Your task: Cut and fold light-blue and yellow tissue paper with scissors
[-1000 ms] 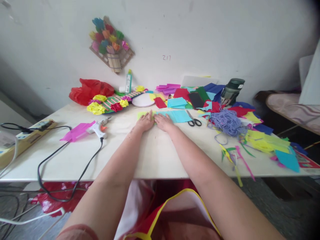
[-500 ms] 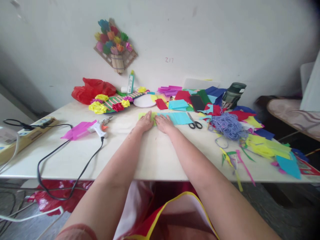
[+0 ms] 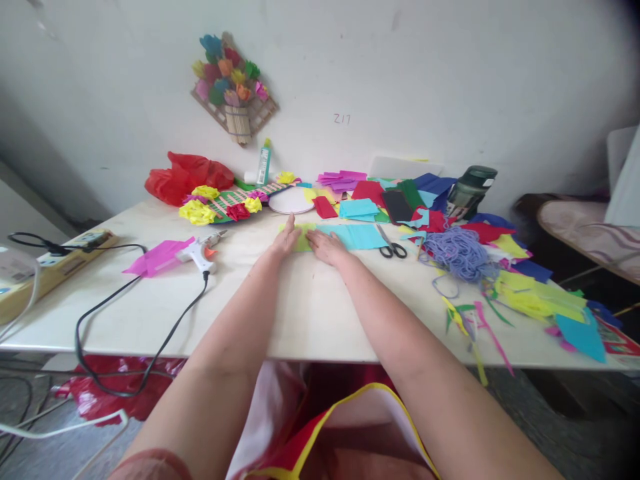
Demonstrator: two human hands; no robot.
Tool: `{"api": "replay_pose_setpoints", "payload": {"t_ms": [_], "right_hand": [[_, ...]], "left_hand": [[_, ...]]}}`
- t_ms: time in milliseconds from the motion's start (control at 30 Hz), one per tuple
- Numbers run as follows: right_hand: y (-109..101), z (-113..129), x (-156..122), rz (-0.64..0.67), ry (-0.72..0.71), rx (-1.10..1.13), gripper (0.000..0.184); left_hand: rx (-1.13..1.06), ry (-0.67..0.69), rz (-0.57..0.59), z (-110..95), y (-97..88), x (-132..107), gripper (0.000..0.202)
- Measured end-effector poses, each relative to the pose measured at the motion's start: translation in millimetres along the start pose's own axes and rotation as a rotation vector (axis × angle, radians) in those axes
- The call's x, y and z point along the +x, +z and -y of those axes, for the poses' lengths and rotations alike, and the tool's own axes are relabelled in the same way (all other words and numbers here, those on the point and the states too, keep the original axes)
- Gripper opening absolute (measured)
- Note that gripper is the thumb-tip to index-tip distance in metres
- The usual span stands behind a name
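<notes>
My left hand (image 3: 285, 241) lies on the left end of a yellow-green piece of crepe paper (image 3: 303, 241), its fingers stretched out. Beside it, my right hand (image 3: 326, 247) rests with extended fingers where the yellow-green paper meets a light blue sheet of crepe paper (image 3: 363, 237). Both sheets lie on the white table (image 3: 310, 300). Black-handled scissors (image 3: 393, 249) touch the right end of the light blue sheet. Neither hand grips anything.
At the left are a glue gun (image 3: 202, 253), pink paper (image 3: 160, 259) and a power strip (image 3: 55, 267). Purple yarn (image 3: 459, 253), a dark bottle (image 3: 473, 192) and coloured paper scraps crowd the right. Behind, a flower-decorated craft (image 3: 230, 203) lies beside a white disc (image 3: 291, 200).
My left hand has shifted slightly left, away from the right hand, baring more of the yellow-green paper between them. The whole view has shifted a little.
</notes>
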State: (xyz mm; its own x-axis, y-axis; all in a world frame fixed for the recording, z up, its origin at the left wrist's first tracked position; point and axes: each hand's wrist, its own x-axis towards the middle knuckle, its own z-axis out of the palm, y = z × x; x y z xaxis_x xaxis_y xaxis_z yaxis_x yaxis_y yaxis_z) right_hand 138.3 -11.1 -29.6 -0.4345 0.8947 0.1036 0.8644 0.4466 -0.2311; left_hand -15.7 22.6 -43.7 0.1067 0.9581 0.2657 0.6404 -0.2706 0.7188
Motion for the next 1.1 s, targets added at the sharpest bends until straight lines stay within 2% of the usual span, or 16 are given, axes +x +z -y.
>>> {"api": "replay_pose_setpoints", "payload": {"t_ms": [100,267,433,567,633,700,900,1100], "right_hand": [[1.4,-1.0,0.4,0.002,0.001,-0.007,0.046],[2.5,-0.7,1.0,0.018,0.019,-0.011,0.047],[1.1,0.9,-0.4,0.024,0.028,-0.01,0.047],[-0.4,2.7,-2.0,0.027,0.035,-0.011,0.047],[-0.7,3.1,-2.4,0.024,0.035,-0.012,0.046],[-0.5,3.1,-2.5,0.02,0.035,-0.013,0.046],[-0.6,3.0,-2.9,0.017,0.03,-0.014,0.046],[-1.4,2.8,-2.5,0.021,0.031,-0.009,0.046]], "left_hand": [[-0.214,-0.111,-0.062,2.2,-5.8,0.9,0.065],[-0.467,-0.215,-0.184,-5.4,-16.2,-7.7,0.061],[-0.581,-0.304,-0.266,-13.3,-21.2,-9.2,0.058],[-0.636,-0.337,-0.463,-9.9,-25.2,-5.6,0.049],[-0.595,-0.372,-0.561,-5.4,-27.2,-5.4,0.044],[-0.468,-0.405,-0.594,-1.2,-29.1,-7.2,0.041],[-0.027,-0.397,-0.548,-5.1,-34.7,-17.3,0.033],[0.152,-0.398,-0.51,-20.0,-35.9,-23.0,0.028]]}}
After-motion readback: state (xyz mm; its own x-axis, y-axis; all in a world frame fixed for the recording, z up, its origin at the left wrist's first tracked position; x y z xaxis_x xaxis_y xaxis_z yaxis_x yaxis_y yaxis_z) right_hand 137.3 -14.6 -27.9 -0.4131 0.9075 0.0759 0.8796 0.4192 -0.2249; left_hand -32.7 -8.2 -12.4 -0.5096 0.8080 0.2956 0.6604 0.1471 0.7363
